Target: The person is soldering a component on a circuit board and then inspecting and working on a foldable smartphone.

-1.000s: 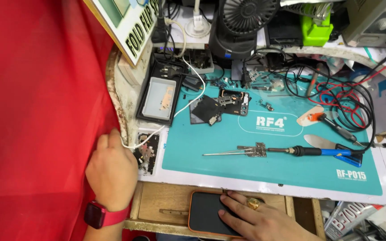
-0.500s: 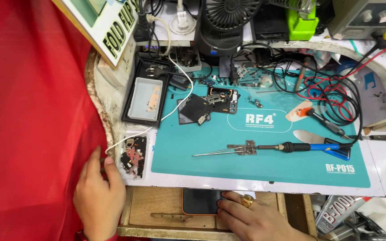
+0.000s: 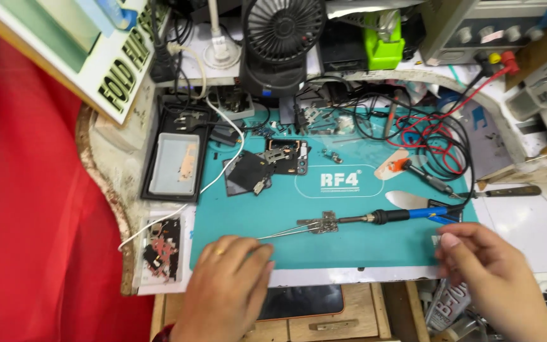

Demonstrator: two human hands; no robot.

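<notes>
My left hand (image 3: 226, 288) lies palm down on the front edge of the teal work mat (image 3: 349, 253), fingers loose and holding nothing. Its fingertips end just short of the metal tweezers (image 3: 286, 231). My right hand (image 3: 489, 278) hovers at the mat's front right corner with nothing visible in it. Its fingertips are close to the blue handle of the soldering iron (image 3: 406, 215), apart from it. A dark phone (image 3: 302, 301) lies in the open wooden drawer (image 3: 349, 316) below the mat, partly hidden by my left hand.
Dismantled phone parts (image 3: 267, 164) lie at the mat's back left, beside a black tray (image 3: 175, 161). A small white tray of parts (image 3: 159, 250) sits left of my left hand. Red and black leads (image 3: 425, 136) coil at the right, a fan (image 3: 283, 28) stands behind, and red cloth (image 3: 26, 221) hangs at left.
My left hand moved right, from the small parts tray onto the mat's front edge. My right hand left the phone in the drawer and moved to the mat's right corner.
</notes>
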